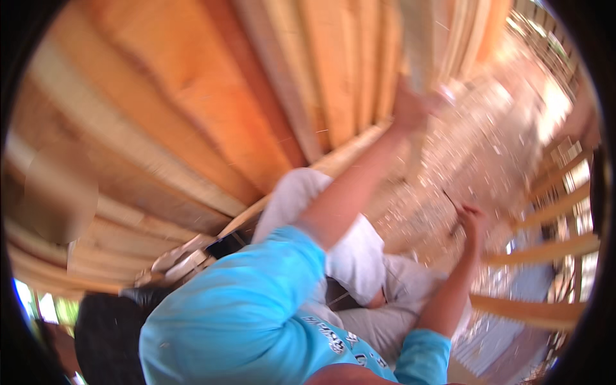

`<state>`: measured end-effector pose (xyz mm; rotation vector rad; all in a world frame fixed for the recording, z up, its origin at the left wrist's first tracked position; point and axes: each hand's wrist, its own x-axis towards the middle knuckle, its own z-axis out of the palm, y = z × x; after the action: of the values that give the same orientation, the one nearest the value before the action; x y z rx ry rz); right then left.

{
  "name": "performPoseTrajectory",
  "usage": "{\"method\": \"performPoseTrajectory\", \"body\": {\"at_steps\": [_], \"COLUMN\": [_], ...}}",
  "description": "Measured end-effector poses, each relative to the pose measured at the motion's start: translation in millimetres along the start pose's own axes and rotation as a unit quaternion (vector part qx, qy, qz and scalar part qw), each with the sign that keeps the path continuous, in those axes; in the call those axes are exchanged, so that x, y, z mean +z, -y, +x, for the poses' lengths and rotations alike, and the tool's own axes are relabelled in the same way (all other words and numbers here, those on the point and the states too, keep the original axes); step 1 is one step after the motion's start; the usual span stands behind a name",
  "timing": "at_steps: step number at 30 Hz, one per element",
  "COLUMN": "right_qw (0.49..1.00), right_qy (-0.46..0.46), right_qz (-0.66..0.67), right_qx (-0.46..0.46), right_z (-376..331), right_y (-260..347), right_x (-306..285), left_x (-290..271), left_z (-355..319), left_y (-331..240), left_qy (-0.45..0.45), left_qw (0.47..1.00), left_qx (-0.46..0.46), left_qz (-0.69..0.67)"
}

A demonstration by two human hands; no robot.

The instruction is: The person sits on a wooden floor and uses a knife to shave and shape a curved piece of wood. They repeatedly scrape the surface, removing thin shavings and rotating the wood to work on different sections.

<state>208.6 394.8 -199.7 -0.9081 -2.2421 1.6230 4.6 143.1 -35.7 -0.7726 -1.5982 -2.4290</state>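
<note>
My left hand (410,109) reaches far forward, smeared by motion, and is closed around a narrow pale wooden board (420,48). The board stands up in front of other planks, and part of it shows below the hand too. Lower and to the right is my right hand (473,219), its fingers bent and closed. A thin dark object (451,201) sticks out beside those fingers, too blurred to name.
Upright orange and brown planks (212,83) lean in a row at the left and front. Wood chips and shavings (475,154) cover the ground ahead. Wooden slats (545,250) stand on the right, with a grey corrugated sheet (507,333) near them.
</note>
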Motion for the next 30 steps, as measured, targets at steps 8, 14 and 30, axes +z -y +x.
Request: {"method": "performPoseTrajectory", "body": {"at_steps": [8, 14, 30], "right_qw": [0.892, 0.824, 0.957], "right_qy": [0.068, -0.131, 0.026], "right_qz": [-0.440, -0.492, -0.282], "right_qx": [0.077, 0.248, 0.062], "right_z": [8, 23, 14], "right_y": [31, -29, 61], "right_x": [40, 66, 67], "left_x": [-11, -39, -57], "left_z": [-30, -31, -28], "left_y": [-65, -69, -82], "left_qy": [0.056, 0.066, 0.113], "left_qw": [0.986, 0.990, 0.986], "left_qx": [0.043, 0.028, 0.029], "left_qz": [-0.150, -0.121, -0.116]}}
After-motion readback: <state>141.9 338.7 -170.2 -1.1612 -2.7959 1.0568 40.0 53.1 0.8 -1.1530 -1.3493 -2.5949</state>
